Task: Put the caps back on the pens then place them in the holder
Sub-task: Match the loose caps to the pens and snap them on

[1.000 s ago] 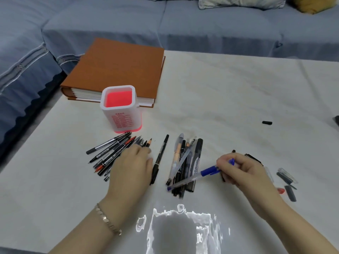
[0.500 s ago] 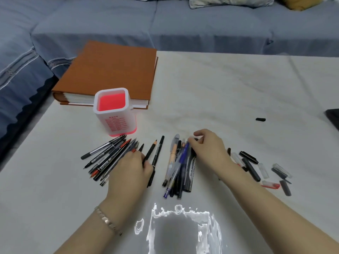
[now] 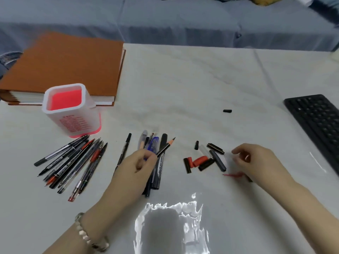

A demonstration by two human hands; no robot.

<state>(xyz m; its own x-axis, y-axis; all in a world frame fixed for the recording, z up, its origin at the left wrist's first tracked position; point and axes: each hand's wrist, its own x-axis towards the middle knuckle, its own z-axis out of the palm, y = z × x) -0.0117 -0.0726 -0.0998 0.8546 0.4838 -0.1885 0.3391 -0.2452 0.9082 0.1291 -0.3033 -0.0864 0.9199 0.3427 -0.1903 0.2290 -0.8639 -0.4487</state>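
Pencil (image 3: 166,146) sits pinched in the left grip (image 3: 135,165), right of the holder (image 3: 77,123); it likely needs no cap. Loose caps (image 3: 201,160) lie farther right of it, where the right grip (image 3: 256,160) hovers curled; whether it holds one, I cannot tell. Match colours first.

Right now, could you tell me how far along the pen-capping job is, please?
Nothing looks finished: the holder looks empty. In hand: the left hand grips a pencil while the right hand is beside the loose caps. Left: capping and stowing the pens lying on the table.
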